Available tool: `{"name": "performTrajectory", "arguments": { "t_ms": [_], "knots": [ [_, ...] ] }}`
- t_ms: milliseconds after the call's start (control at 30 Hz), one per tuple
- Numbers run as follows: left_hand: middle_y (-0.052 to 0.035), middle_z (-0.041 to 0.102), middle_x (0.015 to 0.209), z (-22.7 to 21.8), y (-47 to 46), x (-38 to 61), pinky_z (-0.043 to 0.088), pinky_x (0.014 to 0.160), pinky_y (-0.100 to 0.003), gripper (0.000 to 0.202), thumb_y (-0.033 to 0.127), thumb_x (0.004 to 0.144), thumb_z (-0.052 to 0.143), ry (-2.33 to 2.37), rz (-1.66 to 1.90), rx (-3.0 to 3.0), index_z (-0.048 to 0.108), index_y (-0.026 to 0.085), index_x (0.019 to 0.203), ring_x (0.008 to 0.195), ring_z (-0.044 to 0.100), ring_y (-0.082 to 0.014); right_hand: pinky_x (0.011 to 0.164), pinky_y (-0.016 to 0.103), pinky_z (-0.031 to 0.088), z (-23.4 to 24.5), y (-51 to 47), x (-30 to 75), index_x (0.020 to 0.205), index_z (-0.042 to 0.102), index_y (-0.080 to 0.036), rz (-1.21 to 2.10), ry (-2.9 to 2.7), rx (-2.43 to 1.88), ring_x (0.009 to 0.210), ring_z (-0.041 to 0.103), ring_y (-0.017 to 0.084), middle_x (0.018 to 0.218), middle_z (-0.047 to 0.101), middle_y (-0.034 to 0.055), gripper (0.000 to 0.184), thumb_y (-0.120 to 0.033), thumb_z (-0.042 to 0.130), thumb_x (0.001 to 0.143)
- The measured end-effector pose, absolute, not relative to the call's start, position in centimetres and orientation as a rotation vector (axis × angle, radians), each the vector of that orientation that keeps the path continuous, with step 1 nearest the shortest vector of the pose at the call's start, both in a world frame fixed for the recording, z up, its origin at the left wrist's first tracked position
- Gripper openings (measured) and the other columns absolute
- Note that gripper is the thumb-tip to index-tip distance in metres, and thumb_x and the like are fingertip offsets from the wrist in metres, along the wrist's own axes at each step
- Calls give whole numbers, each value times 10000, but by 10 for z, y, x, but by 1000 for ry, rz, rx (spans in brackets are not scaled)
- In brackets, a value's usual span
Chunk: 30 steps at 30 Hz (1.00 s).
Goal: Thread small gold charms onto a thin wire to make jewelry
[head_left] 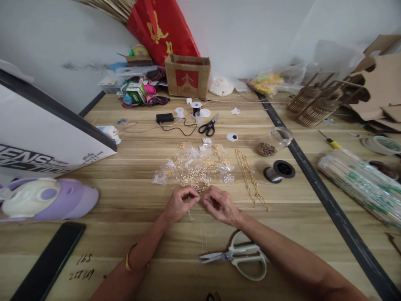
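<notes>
My left hand (182, 204) is closed in a pinch, thumb against fingers, above the table. A short silver chain (191, 215) hangs just below its fingers, seemingly from the pinch. Close beside it, my right hand (221, 205) also pinches; whatever is in its fingertips is too small to make out. Right behind both hands spreads a pile of small gold and silver jewelry findings (197, 169), partly in clear little bags. A gold bead chain (247, 177) lies to the right of the pile. Light-green-handled scissors (238, 256) rest partly open under my right forearm.
A wire spool (279, 171) and a clear jar of beads (267, 147) stand to the right. Black scissors (209, 125) lie farther back, before a cardboard box (188, 77). At left are a purple-and-white bottle (50, 198), a phone (48, 261) and a large white box (46, 133).
</notes>
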State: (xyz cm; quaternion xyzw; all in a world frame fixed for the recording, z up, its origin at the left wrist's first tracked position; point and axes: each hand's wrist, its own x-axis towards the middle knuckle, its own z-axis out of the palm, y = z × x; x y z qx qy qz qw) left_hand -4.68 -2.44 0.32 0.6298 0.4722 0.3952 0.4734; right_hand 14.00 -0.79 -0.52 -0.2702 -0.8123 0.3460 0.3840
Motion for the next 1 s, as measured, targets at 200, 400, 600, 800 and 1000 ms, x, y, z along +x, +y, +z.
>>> {"name": "performTrajectory", "arguments": {
  "t_ms": [200, 400, 600, 800, 1000],
  "knots": [
    [-39, 617, 702, 3, -25, -47, 447, 652, -249, 102, 209, 762, 626, 1154, 973, 1540, 629, 127, 702, 682, 574, -145, 534, 232, 353, -5, -9, 140, 803, 522, -178, 886, -2078, -686, 590, 443, 116, 677, 479, 1, 55, -160, 498, 849],
    [-41, 615, 687, 6, -25, -45, 448, 637, -245, 104, 200, 764, 629, 1150, 982, 1572, 637, 121, 696, 669, 573, -141, 530, 229, 354, -3, -8, 140, 794, 527, -172, 901, -2081, -681, 586, 444, 111, 676, 482, 2, 56, -152, 506, 843],
    [-54, 647, 696, 8, -25, -44, 466, 655, -262, 90, 185, 768, 629, 1159, 1030, 1690, 652, 130, 700, 687, 591, -152, 514, 227, 352, -4, -8, 139, 797, 523, -179, 908, -2075, -696, 574, 441, 111, 668, 478, -1, 56, -158, 501, 845],
    [-57, 660, 696, 8, -25, -43, 479, 685, -288, 99, 205, 769, 632, 1184, 1074, 1784, 655, 148, 691, 704, 606, -164, 508, 224, 345, -5, -8, 139, 801, 520, -179, 928, -2068, -706, 562, 430, 108, 668, 476, -3, 48, -165, 500, 842],
    [-57, 664, 696, 7, -25, -43, 481, 695, -290, 111, 209, 782, 620, 1181, 1075, 1823, 654, 152, 693, 705, 608, -164, 512, 219, 345, -6, -8, 139, 789, 514, -176, 916, -2071, -704, 562, 423, 104, 668, 473, -6, 53, -155, 498, 835]
  ]
}}
